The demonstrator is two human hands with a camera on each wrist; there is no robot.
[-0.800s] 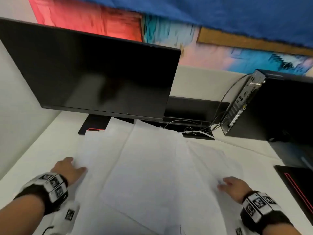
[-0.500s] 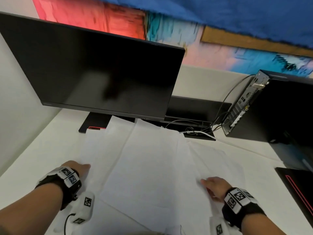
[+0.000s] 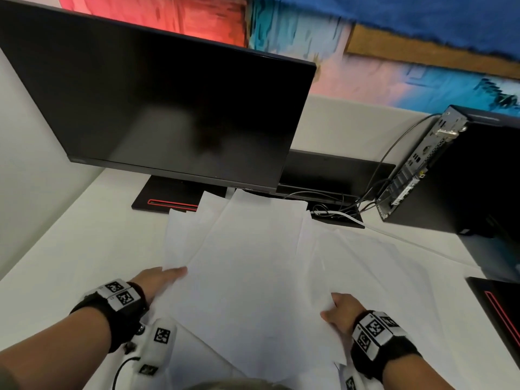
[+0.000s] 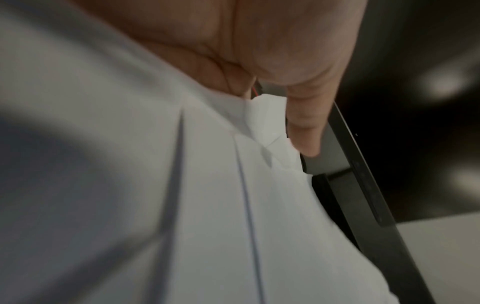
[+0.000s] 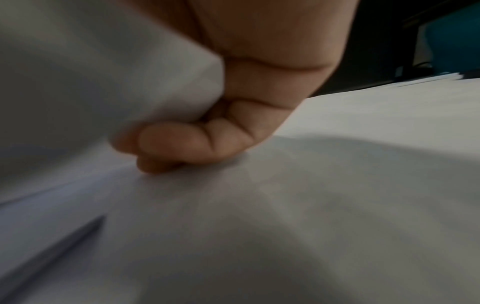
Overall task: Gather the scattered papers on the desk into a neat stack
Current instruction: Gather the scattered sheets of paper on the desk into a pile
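Several white papers (image 3: 253,277) lie fanned and overlapping on the white desk (image 3: 70,249), in front of the monitor. My left hand (image 3: 163,280) is at their left edge with its fingers stretched out and slid under the sheets. In the left wrist view the thumb (image 4: 303,123) is straight and a paper corner (image 4: 267,123) bunches against the hand. My right hand (image 3: 340,308) is at the right side of the pile. Its curled fingers (image 5: 194,142) grip a lifted sheet (image 5: 103,72) while the knuckles rest on a lower sheet.
A large black monitor (image 3: 168,108) stands close behind the papers on a flat base (image 3: 168,198). A computer tower (image 3: 464,175) with cables (image 3: 337,209) is at the back right. A black pad with a red line (image 3: 501,313) lies at the right edge.
Both hands have moved inward toward the middle. The outer sheets have slid in with them and the spread of papers is narrower.
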